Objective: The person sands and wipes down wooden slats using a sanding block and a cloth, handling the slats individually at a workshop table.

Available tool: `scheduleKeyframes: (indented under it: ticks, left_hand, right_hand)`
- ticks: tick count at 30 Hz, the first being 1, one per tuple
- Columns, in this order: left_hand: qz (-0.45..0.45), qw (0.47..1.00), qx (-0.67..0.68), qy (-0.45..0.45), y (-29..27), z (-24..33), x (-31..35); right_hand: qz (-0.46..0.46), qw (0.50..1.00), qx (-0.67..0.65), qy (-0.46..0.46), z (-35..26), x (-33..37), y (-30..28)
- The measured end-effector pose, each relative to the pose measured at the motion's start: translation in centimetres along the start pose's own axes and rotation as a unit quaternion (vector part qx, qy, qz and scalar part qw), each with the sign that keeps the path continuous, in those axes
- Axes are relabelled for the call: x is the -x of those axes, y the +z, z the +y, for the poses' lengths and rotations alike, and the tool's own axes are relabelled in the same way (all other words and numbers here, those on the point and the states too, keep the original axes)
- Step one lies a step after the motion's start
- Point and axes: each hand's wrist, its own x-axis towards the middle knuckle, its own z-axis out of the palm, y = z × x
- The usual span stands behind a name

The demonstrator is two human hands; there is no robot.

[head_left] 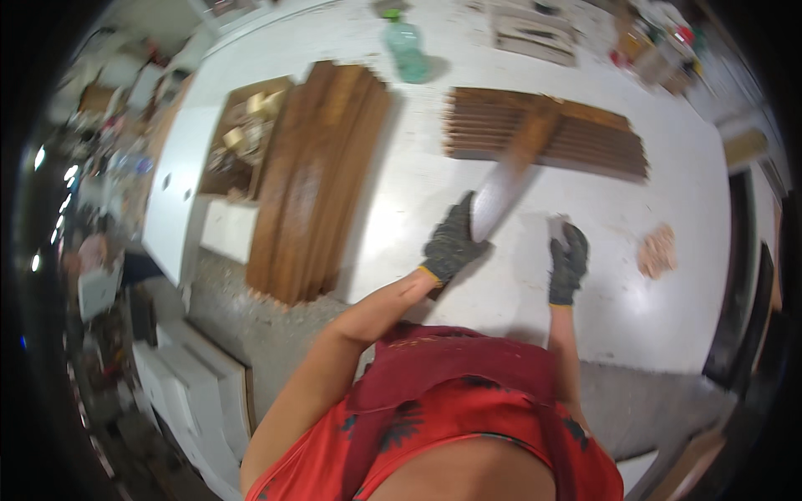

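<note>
The left hand [451, 249], in a dark knit glove with a yellow cuff, grasps a brown board [528, 142] along its side. The board slants away from the person, over the white table [401, 192], and its far end crosses above a row of brown strips [589, 140] laid side by side. Motion blurs it, so I cannot tell whether it touches them. A bright glare whitens its nearer half.

The right hand [569, 260], gloved the same way, is apart from the board, fingers bent and pointing away from the person. A pale patch shows by its fingertips; I cannot tell whether it grips something small. Further right, a crumpled tan wad [657, 250] lies on the table.

On the left, a stack of long brown planks [305, 192] stands beside a wooden box [272, 138] filled with pale bits and pieces. Beyond are a clear green bottle [407, 52] with a bright green cap, a shallow tray [511, 48] with a dark tool in it, and a jumble of small items [660, 46] in the far right corner. Small light marks run across the chest of the dark red apron [459, 359], too blurred to read.
</note>
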Motion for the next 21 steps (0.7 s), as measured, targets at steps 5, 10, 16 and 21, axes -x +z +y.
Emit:
scheduleKeyframes:
  ticks: [5, 10, 16, 21]
  left_hand:
    - [-0.007, 0.993, 0.117, -0.01, -6.5, 2.9, 3.8]
    - [0.129, 0.981, 0.145, -0.001, -17.3, 3.7, 10.2]
    - [0.252, 0.967, -0.002, -0.022, -24.8, 0.7, 11.8]
    - [0.258, 0.959, -0.095, -0.064, -25.2, 0.6, 10.9]
  right_hand:
    - [-0.01, 1.0, 0.028, -0.001, 1.0, 0.2, -0.1]
    - [-0.018, 0.999, 0.036, 0.008, 3.0, 0.6, 0.0]
    - [-0.028, 0.997, 0.072, -0.011, 2.0, 0.2, -0.1]
    - [-0.024, 0.998, 0.063, -0.017, 2.0, 0.2, 0.0]
